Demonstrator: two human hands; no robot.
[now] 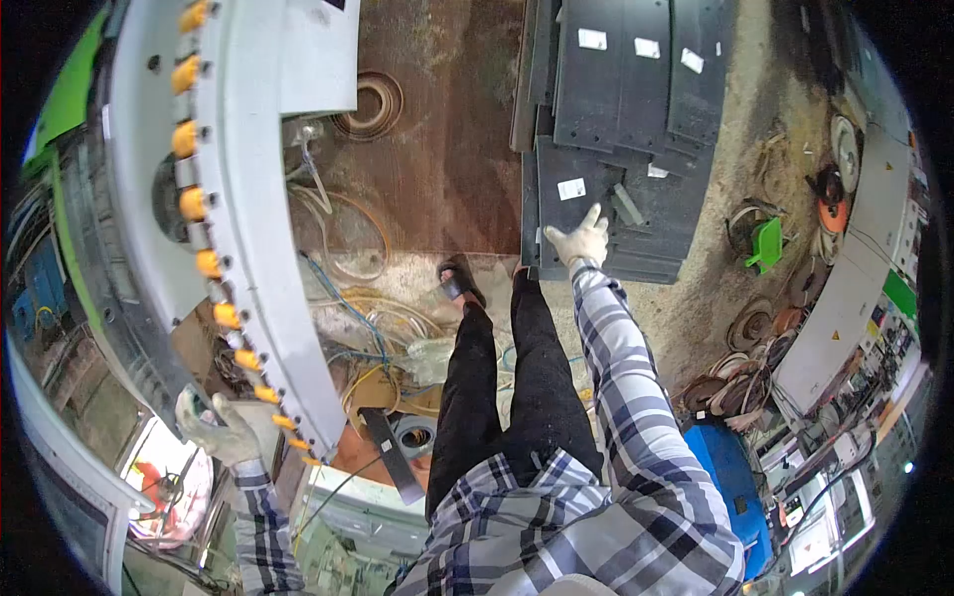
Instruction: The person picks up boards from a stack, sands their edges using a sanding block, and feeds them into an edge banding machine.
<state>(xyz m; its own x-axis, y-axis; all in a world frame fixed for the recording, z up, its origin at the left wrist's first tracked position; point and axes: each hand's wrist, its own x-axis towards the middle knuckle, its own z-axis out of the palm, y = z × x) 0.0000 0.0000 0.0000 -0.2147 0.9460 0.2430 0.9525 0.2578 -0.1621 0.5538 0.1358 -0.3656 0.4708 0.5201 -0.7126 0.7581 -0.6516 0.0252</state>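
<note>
My right hand (581, 241), in a pale work glove, reaches forward with thumb and fingers spread. It is over a stack of dark grey flat panels (571, 223), and I cannot tell whether it touches them. A small grey block (628, 206) lies on the panels just beyond its fingers. Several panels carry white labels (571, 189). Out to the left, my gloved left hand (225, 429) has its thumb and fingers apart, with nothing visible between them. It is beside the end of a long dark grey machine part (139, 368); contact is unclear.
A white machine beam (253, 228) with a row of yellow-orange rollers (193, 205) runs along my left. Hoses and cables (383, 323) lie near my feet. At right are a green dustpan (765, 245), a blue case (730, 487) and electrical cabinets (845, 268).
</note>
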